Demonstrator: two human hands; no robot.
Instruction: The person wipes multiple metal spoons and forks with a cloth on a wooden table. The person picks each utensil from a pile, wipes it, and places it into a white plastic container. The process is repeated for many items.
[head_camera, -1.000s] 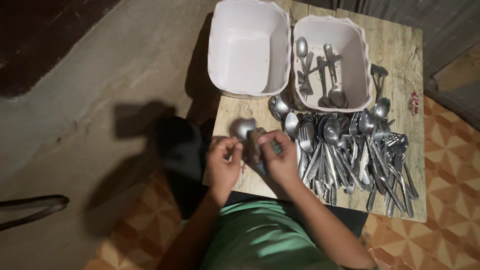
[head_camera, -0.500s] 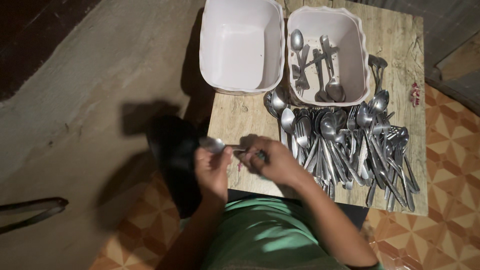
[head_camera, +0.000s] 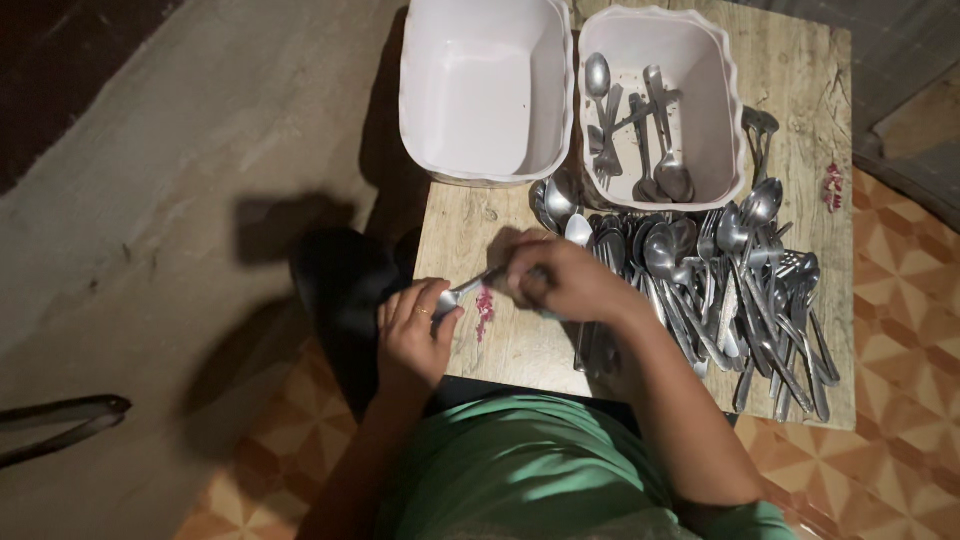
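From the head camera, looking down, a single spoon (head_camera: 462, 291) was held between both hands just above the near left part of the wooden table (head_camera: 812, 120). The left hand (head_camera: 412, 335) was closed around the bowl end of the spoon, fingers curled over it, with a ring seen on one finger. The right hand (head_camera: 562, 280) was closed around the handle end; whether a cloth was pinched there too could not be told. A small reddish mark (head_camera: 484, 305) was seen on the table just under the spoon.

As to progress, little appeared to have been done. Only a handful of pieces (head_camera: 640, 130), spoons and at least one fork, had been laid in the right white tub (head_camera: 725, 60). The left white tub (head_camera: 420, 80), standing just beside it and touching or nearly so, was seen to hold nothing. A large heap of cutlery (head_camera: 720, 290), spoons and forks lying crossed over one another, was spread across the right part of the table in front of the tubs, so most of the work was judged to be left. A few more spoons (head_camera: 556, 200) were tucked against the near walls of the tubs.

A green garment was worn by the person, and patterned orange floor tiles (head_camera: 900, 300) were seen to the right of the table.
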